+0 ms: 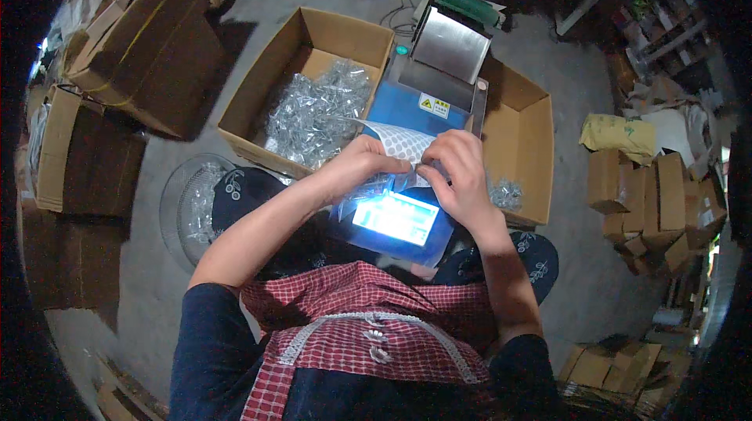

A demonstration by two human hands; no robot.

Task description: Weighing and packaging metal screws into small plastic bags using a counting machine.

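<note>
In front of me, over a blue and metal bench machine [389, 114], is a sheet of round stickers [399, 141], pale grey with rows of dots. My left hand [362, 166] is closed on its near left edge, thumb pointing right. Clear plastic [372, 187] shows just below these fingers; whether they grip it too, I cannot tell. My right hand [458, 174] pinches the sheet's near right corner, thumb and fingertips together, almost touching the left thumb. Anything small between the fingertips is hidden. Beneath both hands glows the machine's bright screen [395, 217].
Left of the machine, an open carton [262, 92] holds many clear plastic pieces [321, 112]. Another carton [521, 135] on the right has a few at its near end. A wire basket [174, 213] stands by my left knee. Stacked cartons [149, 61] line the left side.
</note>
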